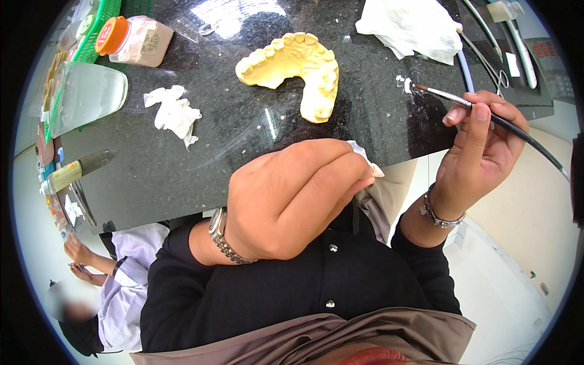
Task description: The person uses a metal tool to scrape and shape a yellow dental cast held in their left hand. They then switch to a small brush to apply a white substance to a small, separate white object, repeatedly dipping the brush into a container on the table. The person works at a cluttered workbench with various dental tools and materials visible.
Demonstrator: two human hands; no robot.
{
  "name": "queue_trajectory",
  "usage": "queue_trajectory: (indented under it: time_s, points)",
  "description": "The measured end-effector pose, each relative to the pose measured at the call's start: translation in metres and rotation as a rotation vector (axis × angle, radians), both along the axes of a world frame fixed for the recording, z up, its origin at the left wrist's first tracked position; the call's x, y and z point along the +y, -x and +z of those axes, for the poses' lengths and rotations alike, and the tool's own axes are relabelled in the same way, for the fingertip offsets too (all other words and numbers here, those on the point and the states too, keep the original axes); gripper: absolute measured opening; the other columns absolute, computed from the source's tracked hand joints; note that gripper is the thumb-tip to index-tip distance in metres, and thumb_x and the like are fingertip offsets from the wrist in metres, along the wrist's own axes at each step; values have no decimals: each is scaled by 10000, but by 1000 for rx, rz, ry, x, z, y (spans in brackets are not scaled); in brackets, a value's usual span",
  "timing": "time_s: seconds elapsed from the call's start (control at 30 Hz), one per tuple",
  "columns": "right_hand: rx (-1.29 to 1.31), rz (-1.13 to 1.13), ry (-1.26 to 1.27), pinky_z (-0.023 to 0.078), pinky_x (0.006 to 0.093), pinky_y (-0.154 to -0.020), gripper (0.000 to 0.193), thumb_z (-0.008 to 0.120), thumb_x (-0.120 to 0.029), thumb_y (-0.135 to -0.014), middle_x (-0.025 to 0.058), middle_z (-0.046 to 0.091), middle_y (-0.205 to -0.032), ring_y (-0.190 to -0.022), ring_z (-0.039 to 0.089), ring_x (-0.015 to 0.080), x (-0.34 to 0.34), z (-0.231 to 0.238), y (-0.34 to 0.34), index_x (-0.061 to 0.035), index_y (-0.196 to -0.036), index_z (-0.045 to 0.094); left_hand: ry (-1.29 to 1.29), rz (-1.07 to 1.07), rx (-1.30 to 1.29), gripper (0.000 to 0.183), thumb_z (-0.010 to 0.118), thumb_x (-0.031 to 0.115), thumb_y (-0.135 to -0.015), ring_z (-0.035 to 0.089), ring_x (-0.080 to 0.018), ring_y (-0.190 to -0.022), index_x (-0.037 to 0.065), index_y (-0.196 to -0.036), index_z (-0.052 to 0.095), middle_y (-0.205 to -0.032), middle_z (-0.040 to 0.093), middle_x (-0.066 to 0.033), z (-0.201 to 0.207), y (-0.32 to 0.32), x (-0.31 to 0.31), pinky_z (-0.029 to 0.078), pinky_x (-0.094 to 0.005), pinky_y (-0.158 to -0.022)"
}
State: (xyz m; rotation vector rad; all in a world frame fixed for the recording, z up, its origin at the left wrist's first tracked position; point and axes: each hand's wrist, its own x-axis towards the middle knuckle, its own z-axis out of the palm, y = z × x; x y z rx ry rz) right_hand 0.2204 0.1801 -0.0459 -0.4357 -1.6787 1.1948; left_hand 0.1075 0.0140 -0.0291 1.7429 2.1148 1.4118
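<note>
My right hand (486, 143) pinches a thin brush (449, 96) with a dark handle. The brown bristle tip points left, beside small white crumbs (404, 83) on the dark tabletop. In front of my chest my left hand (298, 198) is closed, its back toward the view. A piece of white tissue (365, 158) sticks out from its fingertips; most of it is hidden by the fingers. Beyond that hand a yellow plaster dental cast (319, 76) lies teeth up on the table, touched by neither hand.
Crumpled tissue (173, 114) lies left of the cast, a larger white cloth (409, 27) at the far right near metal instruments (483, 58). At left stand an orange-lidded jar (137, 41), a clear container (91, 97) and a green basket (104, 24). Another person (125, 274) works at lower left.
</note>
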Motion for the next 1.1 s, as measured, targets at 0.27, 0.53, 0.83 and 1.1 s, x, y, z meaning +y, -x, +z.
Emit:
queue_trajectory:
  time_s: [0.27, 0.53, 0.83, 1.1]
  points:
    - [255, 97, 174, 480, 275, -593, 148, 435, 3, -844, 180, 514, -894, -662, 546, 166, -3, 6, -5, -16, -985, 395, -32, -22, -137, 126, 647, -2, -710, 477, -81, -553, 10, -796, 555, -785, 547, -78, 6, 0, 2, 376, -178, -441]
    - [367, 188, 372, 481, 287, -603, 212, 404, -40, -869, 175, 488, -941, -680, 541, 168, -29, 26, -10, -17, -1078, 375, 52, -216, -523, 113, 612, 57, -758, 479, -86, -585, 0, -813, 531, -777, 529, -81, 22, 9, -10, 367, -176, -491]
    - [455, 446, 432, 487, 337, -608, 224, 385, -87, -891, 74, 391, -901, -662, 434, 102, -79, 66, 5, -30, -1091, 300, -264, -882, -1582, 180, 575, 155, -813, 418, -44, -582, -6, -842, 500, -823, 476, -65, 16, 3, -17, 321, -164, -453]
    - [548, 508, 232, 551, 418, -614, 208, 420, -74, -871, 95, 355, -870, -577, 411, 111, -112, 81, 9, -43, -1001, 261, -261, -1189, -1850, 292, 630, 276, -771, 370, -70, -504, 29, -715, 485, -765, 474, -90, 20, 3, -27, 265, -169, -394]
